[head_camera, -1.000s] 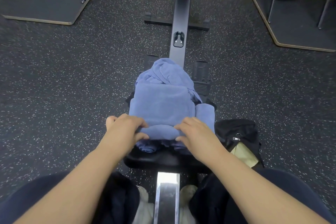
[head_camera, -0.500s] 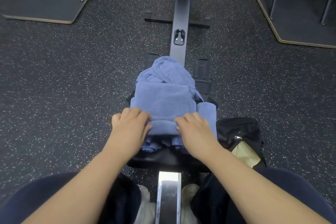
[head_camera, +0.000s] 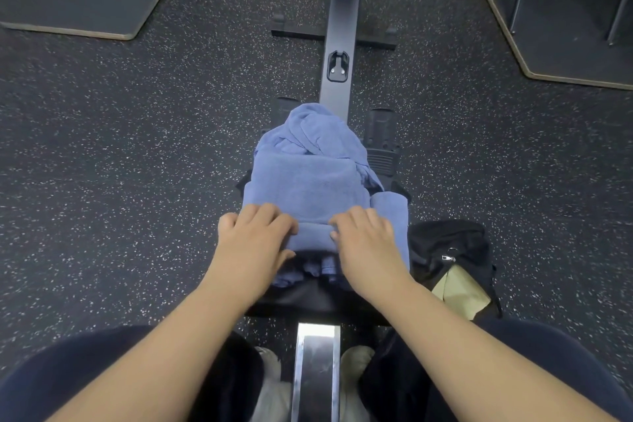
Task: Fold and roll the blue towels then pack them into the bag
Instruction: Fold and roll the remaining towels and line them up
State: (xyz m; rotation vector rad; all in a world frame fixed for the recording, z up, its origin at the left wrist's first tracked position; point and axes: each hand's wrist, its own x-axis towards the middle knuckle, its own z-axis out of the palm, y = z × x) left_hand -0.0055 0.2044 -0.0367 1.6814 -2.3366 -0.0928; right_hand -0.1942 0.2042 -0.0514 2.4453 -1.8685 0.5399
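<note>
Both hands lie palm-down on the near end of a folded blue towel (head_camera: 305,188), which rests on the black seat (head_camera: 318,298) of a rowing machine. Left hand (head_camera: 255,243) covers the roll's left end, fingers curled over its top and thumb tucked toward the underside. Right hand (head_camera: 368,247) covers the right end the same way, fingers bent and pressing down on the cloth. The 2 hands sit apart, with a strip of the rolled portion (head_camera: 313,238) exposed between them. Neither hand pinches anything; both press and cup the roll.

At 12 o'clock from the hands, the flat unrolled part of the towel extends away from the person. Beyond it, also at 12 o'clock, a crumpled blue towel (head_camera: 315,134) lies heaped against the machine's central rail (head_camera: 340,27). At 2 o'clock from the right hand, a finished towel roll (head_camera: 392,209) lies lengthwise, touching the flat towel's right edge.

At 3 o'clock from the right hand, a black bag (head_camera: 452,253) sits on the speckled floor (head_camera: 120,164) just beside the seat, with a tan lining showing at its near side. Whether its mouth is open cannot be told.
</note>
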